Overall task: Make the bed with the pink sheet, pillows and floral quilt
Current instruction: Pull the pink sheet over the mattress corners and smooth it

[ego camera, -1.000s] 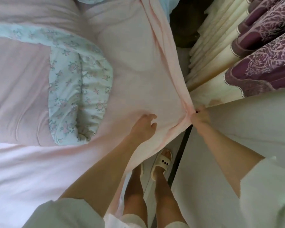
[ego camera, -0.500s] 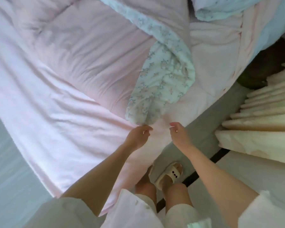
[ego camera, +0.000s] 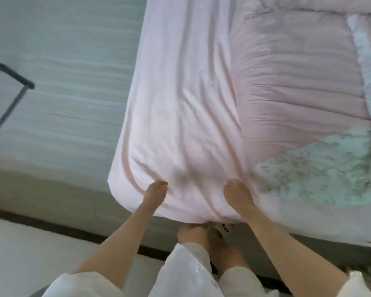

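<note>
Smooth pale-pink cotton sheet (ego camera: 180,125): near hem bunched in curled left hand (ego camera: 155,190) and right hand (ego camera: 236,192), apparently to tension creases. Rumpled floral quilt (ego camera: 321,163) beside.

1 pink sheet (ego camera: 180,116), 1 quilt (ego camera: 298,86) far right, 2 hands: left hand (ego camera: 154,190), right hand (ego camera: 236,192). 1 slipper (ego camera: 225,229) near, 1 black metal frame (ego camera: 7,95) far left.
</note>
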The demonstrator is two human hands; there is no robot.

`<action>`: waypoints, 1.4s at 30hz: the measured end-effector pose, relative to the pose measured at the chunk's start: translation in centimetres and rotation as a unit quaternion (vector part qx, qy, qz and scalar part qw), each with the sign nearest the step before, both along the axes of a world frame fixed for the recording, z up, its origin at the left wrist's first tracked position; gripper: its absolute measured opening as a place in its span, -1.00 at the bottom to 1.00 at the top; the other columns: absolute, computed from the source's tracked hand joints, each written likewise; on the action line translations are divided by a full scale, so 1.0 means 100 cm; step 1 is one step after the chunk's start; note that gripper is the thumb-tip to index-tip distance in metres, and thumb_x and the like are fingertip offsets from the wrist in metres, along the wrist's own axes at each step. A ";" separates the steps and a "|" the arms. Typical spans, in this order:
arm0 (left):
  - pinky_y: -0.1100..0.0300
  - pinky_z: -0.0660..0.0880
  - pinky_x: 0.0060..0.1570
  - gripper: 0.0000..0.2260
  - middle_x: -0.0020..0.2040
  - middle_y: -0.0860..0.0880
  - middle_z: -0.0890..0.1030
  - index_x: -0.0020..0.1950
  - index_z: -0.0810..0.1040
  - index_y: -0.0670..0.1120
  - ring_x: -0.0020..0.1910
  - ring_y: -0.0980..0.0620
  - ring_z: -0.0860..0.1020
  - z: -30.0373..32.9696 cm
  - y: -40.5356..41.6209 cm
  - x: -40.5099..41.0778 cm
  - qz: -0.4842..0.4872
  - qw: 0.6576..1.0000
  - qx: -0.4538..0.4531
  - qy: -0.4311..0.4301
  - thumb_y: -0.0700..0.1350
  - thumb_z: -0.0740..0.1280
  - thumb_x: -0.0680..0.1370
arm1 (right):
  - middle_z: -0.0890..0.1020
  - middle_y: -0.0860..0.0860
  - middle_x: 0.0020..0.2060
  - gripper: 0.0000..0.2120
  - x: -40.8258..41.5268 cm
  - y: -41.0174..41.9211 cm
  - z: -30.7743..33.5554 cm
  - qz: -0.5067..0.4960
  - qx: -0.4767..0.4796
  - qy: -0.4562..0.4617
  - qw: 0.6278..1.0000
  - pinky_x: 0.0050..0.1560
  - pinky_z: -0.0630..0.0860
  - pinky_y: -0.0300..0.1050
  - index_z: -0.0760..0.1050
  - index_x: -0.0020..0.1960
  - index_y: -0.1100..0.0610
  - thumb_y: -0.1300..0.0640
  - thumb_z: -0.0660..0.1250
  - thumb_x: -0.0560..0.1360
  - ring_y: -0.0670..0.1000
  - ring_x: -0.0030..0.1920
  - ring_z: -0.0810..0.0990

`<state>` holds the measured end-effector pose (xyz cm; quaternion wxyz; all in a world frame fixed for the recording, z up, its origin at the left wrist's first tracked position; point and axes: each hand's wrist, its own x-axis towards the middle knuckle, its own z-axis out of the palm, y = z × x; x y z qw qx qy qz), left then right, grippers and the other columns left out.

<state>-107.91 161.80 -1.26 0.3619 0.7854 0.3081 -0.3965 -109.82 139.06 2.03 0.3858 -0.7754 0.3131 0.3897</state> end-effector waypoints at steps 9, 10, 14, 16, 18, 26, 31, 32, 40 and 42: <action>-0.06 0.46 0.25 -0.65 0.23 -0.16 0.52 0.35 0.39 -0.12 0.20 -0.17 0.51 -0.048 0.132 0.009 0.294 0.956 0.013 -0.017 -0.18 0.13 0.56 | 0.37 0.12 0.39 -0.57 0.081 0.145 -0.012 0.201 -0.019 -0.093 0.975 0.29 0.34 -0.06 0.23 0.45 0.10 0.18 0.05 0.58 0.11 0.36 0.39; -0.05 0.47 0.23 -0.63 0.19 -0.16 0.54 0.37 0.38 -0.13 0.15 -0.18 0.53 -0.054 0.145 0.011 0.317 0.948 0.017 -0.018 -0.21 0.11 0.55 | 0.36 0.12 0.39 -0.57 0.086 0.161 -0.019 0.221 -0.025 -0.099 0.970 0.29 0.34 -0.06 0.23 0.45 0.10 0.18 0.05 0.58 0.11 0.36 0.38; -0.01 0.51 0.09 -0.55 0.19 -0.13 0.51 0.45 0.28 -0.13 -0.07 -0.10 0.53 -0.090 0.199 0.017 0.364 0.931 0.003 -0.019 -0.29 0.07 0.55 | 0.29 0.09 0.42 -0.55 0.093 0.223 -0.050 0.348 -0.047 -0.152 0.924 0.35 0.30 -0.04 0.21 0.46 0.14 0.23 0.07 0.57 0.10 0.42 0.26; -0.02 0.50 0.12 -0.53 0.27 -0.08 0.44 0.49 0.22 -0.10 -0.05 -0.10 0.52 -0.111 0.217 0.020 0.348 0.937 -0.027 -0.013 -0.22 0.16 0.57 | 0.28 0.11 0.43 -0.53 0.094 0.246 -0.064 0.411 -0.077 -0.193 0.888 0.35 0.28 -0.01 0.23 0.45 0.16 0.26 0.09 0.55 0.14 0.43 0.23; 0.01 0.49 0.11 -0.58 0.19 -0.01 0.47 0.42 0.35 -0.09 0.01 -0.12 0.54 -0.128 0.227 0.021 0.308 0.948 -0.074 -0.006 -0.11 0.25 0.56 | 0.27 0.17 0.44 -0.52 0.095 0.263 -0.081 0.465 -0.123 -0.236 0.844 0.36 0.27 0.06 0.28 0.43 0.18 0.27 0.14 0.50 0.21 0.44 0.23; 0.18 0.33 -0.25 -0.86 -0.32 0.06 0.45 -0.12 0.46 -0.15 -0.25 0.03 0.41 -0.132 0.234 0.012 0.318 0.932 -0.007 -0.176 -0.14 0.20 0.59 | 0.42 0.25 0.30 -0.49 0.093 0.298 -0.123 0.557 -0.163 -0.272 0.767 0.28 0.35 0.18 0.41 0.29 0.24 0.27 0.18 0.33 0.29 0.31 0.40; 0.22 0.37 -0.33 -0.77 -0.31 0.02 0.45 -0.17 0.42 -0.06 -0.32 0.08 0.42 -0.108 0.260 0.022 0.481 0.844 -0.216 -0.093 -0.05 0.11 0.64 | 0.37 0.19 0.38 -0.48 0.080 0.303 -0.114 0.492 -0.093 -0.250 0.829 0.44 0.21 0.02 0.32 0.39 0.25 0.14 -0.01 0.47 0.18 0.41 0.30; 0.19 0.46 -0.24 -0.72 -0.25 0.00 0.54 -0.09 0.48 -0.07 -0.25 0.05 0.52 -0.104 0.263 0.025 0.481 0.826 -0.292 -0.039 0.03 0.08 0.65 | 0.38 0.15 0.38 -0.52 0.079 0.302 -0.114 0.432 -0.054 -0.229 0.870 0.44 0.21 -0.03 0.31 0.40 0.24 0.15 0.01 0.52 0.14 0.41 0.31; 0.22 0.20 0.37 -0.66 0.39 0.16 0.41 0.36 0.38 0.22 0.37 0.15 0.32 -0.072 0.227 0.010 0.002 0.915 -0.403 0.026 0.03 0.11 0.60 | 0.54 -0.02 0.21 -0.52 0.107 0.322 -0.083 0.026 0.171 0.036 0.984 0.20 0.51 0.02 0.36 0.30 -0.01 -0.22 0.22 0.48 0.02 0.20 0.57; 0.23 0.37 0.25 -0.66 0.22 0.10 0.54 0.31 0.41 0.20 0.20 0.12 0.47 -0.070 0.216 0.004 0.053 0.905 -0.423 0.015 -0.10 0.13 0.59 | 0.51 0.04 0.22 -0.57 0.109 0.324 -0.084 0.005 0.119 -0.006 0.993 0.28 0.45 0.14 0.31 0.35 0.12 0.04 0.23 0.52 0.09 0.23 0.52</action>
